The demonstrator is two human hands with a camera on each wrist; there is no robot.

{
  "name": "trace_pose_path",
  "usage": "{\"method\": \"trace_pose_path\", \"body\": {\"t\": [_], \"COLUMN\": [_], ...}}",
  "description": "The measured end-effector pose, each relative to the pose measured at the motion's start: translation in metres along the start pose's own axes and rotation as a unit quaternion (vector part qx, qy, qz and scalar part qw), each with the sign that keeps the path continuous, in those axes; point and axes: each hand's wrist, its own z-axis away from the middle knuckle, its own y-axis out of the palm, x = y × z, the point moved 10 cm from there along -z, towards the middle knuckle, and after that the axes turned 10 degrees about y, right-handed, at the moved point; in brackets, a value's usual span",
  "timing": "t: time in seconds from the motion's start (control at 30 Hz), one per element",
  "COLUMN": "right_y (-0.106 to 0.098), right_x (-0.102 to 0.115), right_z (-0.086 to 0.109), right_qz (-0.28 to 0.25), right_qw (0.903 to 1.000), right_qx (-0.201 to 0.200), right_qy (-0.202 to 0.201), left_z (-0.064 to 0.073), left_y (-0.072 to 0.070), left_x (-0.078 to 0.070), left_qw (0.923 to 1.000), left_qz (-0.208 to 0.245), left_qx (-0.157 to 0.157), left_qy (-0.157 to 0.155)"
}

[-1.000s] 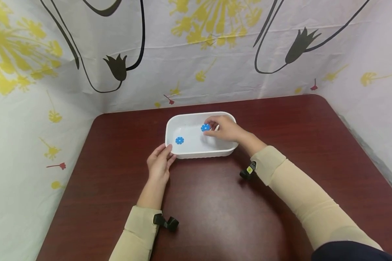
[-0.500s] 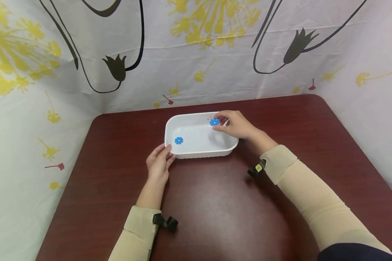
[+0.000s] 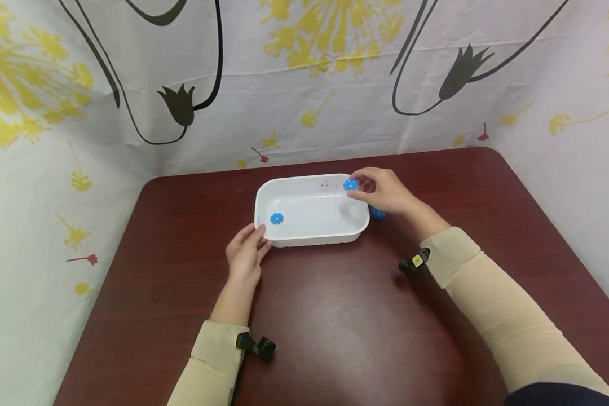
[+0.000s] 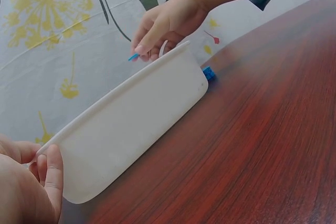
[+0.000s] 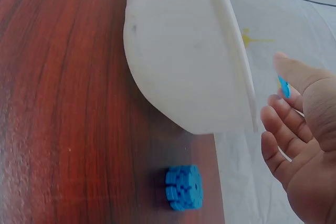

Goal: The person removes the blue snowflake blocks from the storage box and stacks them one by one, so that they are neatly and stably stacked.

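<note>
A white rectangular tray [image 3: 312, 239] stands on the table, and my left hand [image 3: 245, 256] grips its near left corner, thumb over the rim. Inside, toward the left, lies one blue notched disc [image 3: 277, 219]. Between thumb and fingertips, my right hand [image 3: 385, 189] pinches another blue notched disc [image 3: 351, 185] above the tray's far right corner. Just outside the tray's right end sits a stack of blue notched discs [image 5: 184, 188], seen best in the right wrist view and partly hidden by the tray in the head view.
The dark red wooden table [image 3: 330, 316] carries the tray near its far edge. Behind it hangs a white cloth [image 3: 294, 113] printed with flowers. Small red marks show on the tray's far inner wall.
My right hand has moved right and slightly back with the pinched disc, from over the tray's middle to its far right corner. The stack beside the tray has come into sight. My left hand stays put.
</note>
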Motion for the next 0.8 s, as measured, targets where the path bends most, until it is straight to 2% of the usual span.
{"method": "trace_pose_path", "body": {"t": [0.23, 0.43, 0.8], "right_y": [-0.012, -0.016, -0.024], "right_x": [-0.012, -0.026, -0.051], "right_z": [0.005, 0.012, 0.023], "right_qz": [0.007, 0.017, 0.009], "right_qw": [0.9998, 0.9994, 0.9976], "right_qx": [-0.015, -0.020, -0.053], "right_qy": [0.009, 0.022, 0.043], "left_z": [-0.001, -0.001, 0.000], "left_y": [-0.001, -0.001, -0.001], "left_x": [0.000, 0.001, 0.001], "left_qw": [1.0000, 0.9999, 0.9999], "left_qz": [-0.007, -0.014, -0.013], "left_qx": [-0.001, -0.001, -0.002], "left_qy": [-0.001, -0.004, -0.005]}}
